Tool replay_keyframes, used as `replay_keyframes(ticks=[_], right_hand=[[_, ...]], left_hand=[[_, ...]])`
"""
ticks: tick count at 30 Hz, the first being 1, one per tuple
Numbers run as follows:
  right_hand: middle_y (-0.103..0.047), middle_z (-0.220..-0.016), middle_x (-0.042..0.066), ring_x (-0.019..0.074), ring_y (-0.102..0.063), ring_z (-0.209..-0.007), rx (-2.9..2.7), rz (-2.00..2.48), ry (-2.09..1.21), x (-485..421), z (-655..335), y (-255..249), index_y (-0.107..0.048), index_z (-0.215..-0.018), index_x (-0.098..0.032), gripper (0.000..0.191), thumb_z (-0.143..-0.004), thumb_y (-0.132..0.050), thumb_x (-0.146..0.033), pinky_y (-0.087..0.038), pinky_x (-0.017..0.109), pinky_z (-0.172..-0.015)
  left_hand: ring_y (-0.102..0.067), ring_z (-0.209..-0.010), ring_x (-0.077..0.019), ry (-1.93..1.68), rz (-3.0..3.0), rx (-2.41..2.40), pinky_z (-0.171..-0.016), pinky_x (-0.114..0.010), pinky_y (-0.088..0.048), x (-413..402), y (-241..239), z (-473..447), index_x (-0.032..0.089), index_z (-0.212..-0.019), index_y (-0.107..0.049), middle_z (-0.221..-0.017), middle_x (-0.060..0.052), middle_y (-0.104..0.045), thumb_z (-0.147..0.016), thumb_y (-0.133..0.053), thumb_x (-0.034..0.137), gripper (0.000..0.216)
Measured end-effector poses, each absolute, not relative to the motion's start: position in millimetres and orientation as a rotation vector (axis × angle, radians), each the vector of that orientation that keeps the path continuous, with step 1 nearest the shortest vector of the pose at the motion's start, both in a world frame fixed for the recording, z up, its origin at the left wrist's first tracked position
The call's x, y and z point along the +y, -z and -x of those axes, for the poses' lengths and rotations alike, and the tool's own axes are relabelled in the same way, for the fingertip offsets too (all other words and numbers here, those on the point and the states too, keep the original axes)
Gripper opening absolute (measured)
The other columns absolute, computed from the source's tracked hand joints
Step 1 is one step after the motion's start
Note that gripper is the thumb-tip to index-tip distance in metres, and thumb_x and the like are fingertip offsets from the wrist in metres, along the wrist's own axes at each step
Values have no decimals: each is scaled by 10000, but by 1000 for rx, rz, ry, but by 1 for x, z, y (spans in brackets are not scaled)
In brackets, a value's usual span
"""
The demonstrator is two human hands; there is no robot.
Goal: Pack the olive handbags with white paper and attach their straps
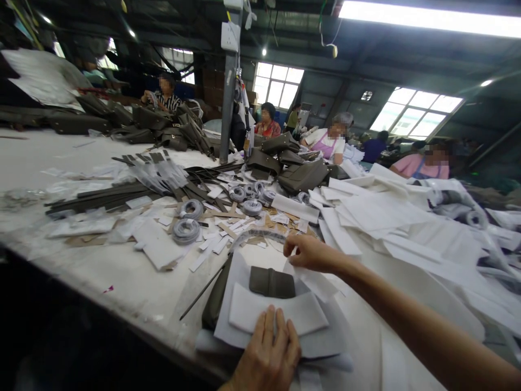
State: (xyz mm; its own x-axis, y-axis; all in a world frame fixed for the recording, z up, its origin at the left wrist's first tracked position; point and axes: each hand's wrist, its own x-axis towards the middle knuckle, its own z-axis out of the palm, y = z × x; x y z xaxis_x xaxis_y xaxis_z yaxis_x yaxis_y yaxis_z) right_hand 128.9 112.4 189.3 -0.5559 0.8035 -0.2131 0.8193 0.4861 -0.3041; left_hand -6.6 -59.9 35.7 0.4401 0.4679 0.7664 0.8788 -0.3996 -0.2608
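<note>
A dark olive handbag lies on the worktable before me, mostly covered by white wrapping sheets. A dark olive flap piece with a central strap shows among the sheets. My left hand lies flat, fingers stretched, on a white padding sheet at the near side. At the far side my right hand has curled fingers, close to the plastic-wrapped handle and a loose white sheet. What its fingertips grip is hidden. A thin dark strap sticks out leftward.
Beyond the bag lie wrapped coils, paper scraps and dark straps. White sheets pile up at right. Dark bags are heaped around a metal post. Several people work behind. The table edge runs along the front left.
</note>
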Motion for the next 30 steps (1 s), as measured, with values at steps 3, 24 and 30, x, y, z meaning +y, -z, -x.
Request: replay_keyframes(ticks=[3, 24, 30], right_hand=[[-671, -765, -20, 132, -614, -664, 2560, -1501, 845, 87, -144, -200, -694, -930, -199, 272, -701, -639, -64, -404, 188, -565], [-651, -875, 50, 203, -623, -797, 3337, -1759, 440, -53, -214, -146, -592, -1183, -246, 340, -896, -461, -120, -514, 325, -725], [-622, -776, 65, 214, -559, -690, 3409, -1249, -3, -79, -201, -123, -585, -932, -213, 250, -906, -401, -45, -477, 332, -620]], left_hand=[[-674, -1034, -281, 714, 2087, -1136, -951, -412, -436, -61, -39, 7, 124, -1212, -570, -1085, -131, -705, -958, -327, 194, 358], [-582, -1185, -178, 665, 2463, -1107, -1123, -361, -363, -49, -40, 8, 119, -1267, -550, -1251, -105, -642, -992, -355, 172, 341], [-581, -1220, -173, 698, 2562, -1119, -1103, -370, -431, -55, -60, 11, 106, -1492, -316, -1289, -109, -633, -970, -329, 127, 523]])
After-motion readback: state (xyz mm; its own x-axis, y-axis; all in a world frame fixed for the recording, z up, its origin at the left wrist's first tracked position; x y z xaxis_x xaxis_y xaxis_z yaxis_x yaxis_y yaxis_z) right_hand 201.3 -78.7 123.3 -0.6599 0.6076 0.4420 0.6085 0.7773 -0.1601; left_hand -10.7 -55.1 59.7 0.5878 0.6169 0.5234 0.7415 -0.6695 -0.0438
